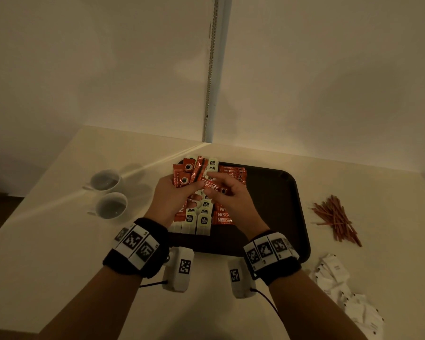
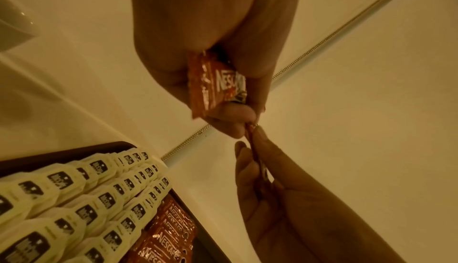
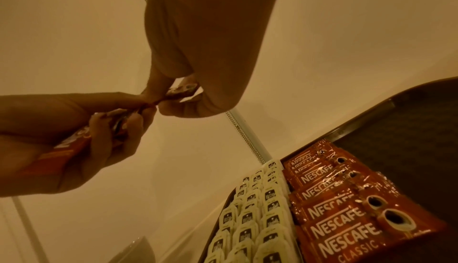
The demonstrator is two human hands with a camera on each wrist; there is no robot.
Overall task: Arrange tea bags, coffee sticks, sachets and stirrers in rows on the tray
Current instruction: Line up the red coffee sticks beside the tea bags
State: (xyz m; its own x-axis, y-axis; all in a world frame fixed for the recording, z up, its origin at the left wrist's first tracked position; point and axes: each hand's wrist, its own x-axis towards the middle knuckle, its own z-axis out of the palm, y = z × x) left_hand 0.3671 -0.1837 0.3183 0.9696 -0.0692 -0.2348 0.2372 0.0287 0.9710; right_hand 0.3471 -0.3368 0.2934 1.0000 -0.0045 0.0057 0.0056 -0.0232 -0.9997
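Observation:
Above the dark brown tray (image 1: 268, 204), my left hand (image 1: 179, 190) grips a fanned bunch of red coffee sachets (image 1: 189, 171). My right hand (image 1: 212, 188) pinches the end of one sachet (image 1: 211, 186) from that bunch; the right wrist view shows the pinch on this sachet (image 3: 181, 90). Cream tea bags (image 1: 196, 218) lie in three rows on the tray's left part. Beside them runs a row of overlapping coffee sachets (image 3: 342, 208). Brown stirrers (image 1: 336, 219) lie heaped on the table right of the tray, and white sachets (image 1: 346, 288) lie piled near its right front.
Two white cups (image 1: 106, 180) (image 1: 112, 204) stand on the table left of the tray. The right half of the tray is bare. A wall corner with a metal strip (image 1: 210, 69) rises just behind the table.

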